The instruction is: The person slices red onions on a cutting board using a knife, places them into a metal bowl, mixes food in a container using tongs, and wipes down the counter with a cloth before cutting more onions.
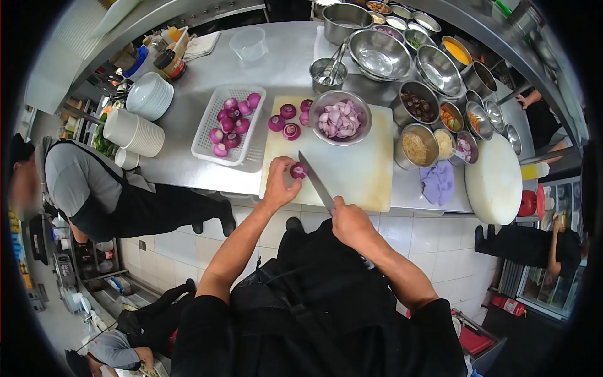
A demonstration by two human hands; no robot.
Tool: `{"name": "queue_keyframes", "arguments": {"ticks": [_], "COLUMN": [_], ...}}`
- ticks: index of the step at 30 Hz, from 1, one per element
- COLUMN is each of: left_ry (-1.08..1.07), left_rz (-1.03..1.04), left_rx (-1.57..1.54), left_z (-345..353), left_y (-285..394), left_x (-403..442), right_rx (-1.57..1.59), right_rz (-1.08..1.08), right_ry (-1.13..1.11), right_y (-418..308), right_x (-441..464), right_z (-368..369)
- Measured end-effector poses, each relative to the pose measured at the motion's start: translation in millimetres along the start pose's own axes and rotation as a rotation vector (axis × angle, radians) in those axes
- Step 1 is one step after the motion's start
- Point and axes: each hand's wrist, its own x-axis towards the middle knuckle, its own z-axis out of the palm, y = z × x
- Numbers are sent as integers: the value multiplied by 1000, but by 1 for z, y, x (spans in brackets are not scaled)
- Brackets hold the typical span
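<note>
With its fingers closed around it, my left hand [281, 184] holds a red onion [298, 170] at the near left of the white cutting board [364, 182]. My right hand [353, 223] grips the handle of a knife [316, 182], whose blade slants up and left, its edge close beside the onion. Several peeled red onions [287, 112] sit on the board's far left. A steel bowl [367, 122] on the board holds cut onion pieces [340, 119]. To the left, a white plastic basket [204, 135] contains more whole red onions [233, 117].
Steel pots and bowls [380, 53] crowd the back and right of the steel counter [286, 47]. A purple cloth [437, 183] and a round white board [494, 179] lie at right. Stacked white bowls [135, 131] stand at left. Other people [94, 182] are on both sides.
</note>
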Motion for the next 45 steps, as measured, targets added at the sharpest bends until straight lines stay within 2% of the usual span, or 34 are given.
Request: {"name": "queue_keyframes", "arguments": {"ticks": [13,16,19,22,23,26,27,29,31,34,37,41,45], "left_ry": [61,57,51,2,-34,-148,-189,-219,-228,-238,-197,-161,-150], "left_rz": [-22,-28,-15,12,10,-98,-152,-214,-227,-130,-158,-113,-99], "left_rx": [-14,-27,-28,-9,23,191,255,129,32,102,86,95,106], "left_z": [8,9,9,10,8,3,2,0,-1,-1,1,5,4], "left_y": [-2,-2,0,6,6,14,18,18,6,4,9,5,2], "left_x": [5,3,2,9,11,16,16,18,19,20,18,14,10], "right_rx": [-46,-73,-93,123,270,192,111,-58,-63,-72,-57,-33,-75], "right_rz": [14,6,40,47,135,261,196,62,51,35,27,0,22], "right_ry": [-115,-43,-86,-131,-187,-176,-144,-72,-61,-84,-106,-53,-79], "right_y": [-32,-22,-11,16,18,5,11,29,17,0,-16,-7,-14], "right_x": [30,49,52,57,55,40,37,40,38,29,21,45,36], "right_z": [3,26,25,13,3,-10,1,27,22,4,-10,20,7]}}
